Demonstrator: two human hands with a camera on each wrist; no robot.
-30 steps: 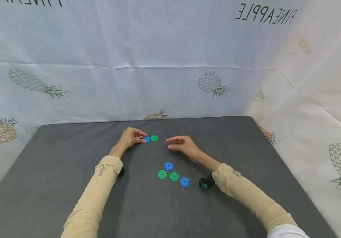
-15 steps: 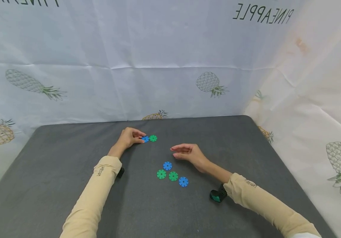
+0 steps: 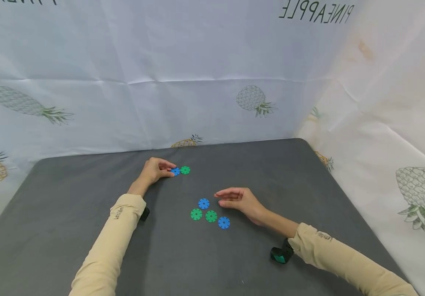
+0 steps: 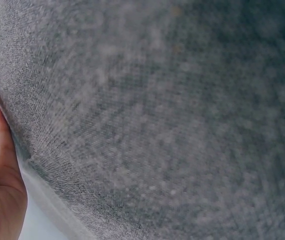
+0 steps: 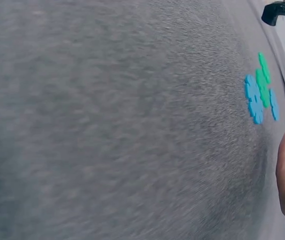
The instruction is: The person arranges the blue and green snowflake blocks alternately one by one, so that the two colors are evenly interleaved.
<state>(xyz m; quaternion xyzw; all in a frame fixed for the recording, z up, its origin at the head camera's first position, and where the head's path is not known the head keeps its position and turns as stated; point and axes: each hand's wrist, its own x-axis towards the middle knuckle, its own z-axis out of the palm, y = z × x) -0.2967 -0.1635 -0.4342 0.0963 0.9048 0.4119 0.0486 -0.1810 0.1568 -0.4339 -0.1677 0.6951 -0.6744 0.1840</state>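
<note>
At the back of the table, my left hand (image 3: 154, 169) pinches a blue notched plastic disc (image 3: 176, 171) between thumb and fingers. A green notched disc (image 3: 185, 170) sits right against its right side. Only a sliver of blue shows by the thumb of the left hand (image 4: 2, 185) in the left wrist view. My right hand (image 3: 242, 202) hovers with relaxed fingers, holding nothing. Just left of and below it lies a loose group: a blue disc (image 3: 203, 203), a green disc (image 3: 196, 214), another green disc (image 3: 211, 216) and a blue disc (image 3: 224, 223).
The dark grey cloth-covered table (image 3: 182, 259) runs up to a white pineapple-print curtain (image 3: 197, 111) behind and at the right. Black wrist cameras hang under both forearms, the right camera (image 3: 282, 253) low over the table.
My right hand has drawn back toward me and to the right, away from the left hand. The left hand keeps its pinch on the blue disc. The head view has shifted slightly.
</note>
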